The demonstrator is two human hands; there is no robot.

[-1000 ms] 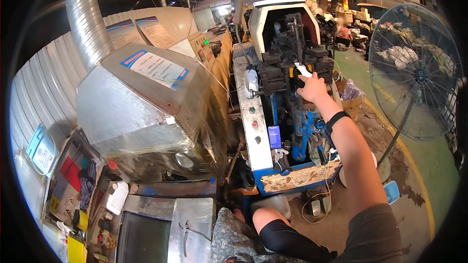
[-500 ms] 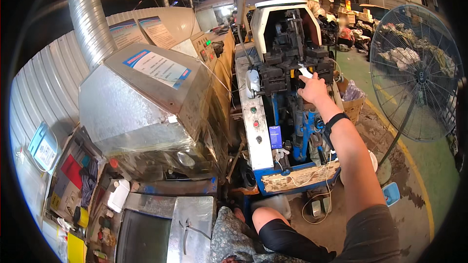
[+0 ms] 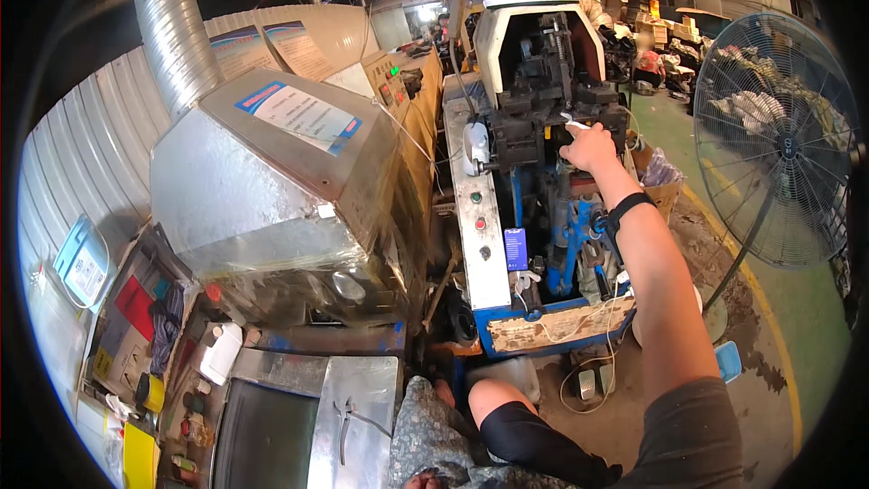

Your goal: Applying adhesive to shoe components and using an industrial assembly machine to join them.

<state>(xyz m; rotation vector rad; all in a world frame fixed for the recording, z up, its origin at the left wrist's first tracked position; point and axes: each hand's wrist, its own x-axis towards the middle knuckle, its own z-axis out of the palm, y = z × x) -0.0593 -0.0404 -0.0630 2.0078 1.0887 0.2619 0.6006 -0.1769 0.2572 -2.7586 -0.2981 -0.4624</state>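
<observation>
Right hand (image 3: 590, 147) on small white piece (image 3: 574, 124) — left hand (unseen) — at dark machine (image 3: 543, 109).

daylight, bright | sheet-metal glare | sharp centre | fisheye-bent, black rim

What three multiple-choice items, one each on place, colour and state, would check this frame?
1. Where is the right hand?
A. at the dark machine head
B. on the fan
C. on the metal hood

2. What colour is the machine's lower frame?
A. red
B. blue
C. yellow

3. What does the right hand hold?
A. nothing
B. a small white piece
C. a hammer

Answers: 1 A, the arm reaches up to the mechanism. 2 B, blue paint shows. 3 B, white shows at the fingertips.
</observation>
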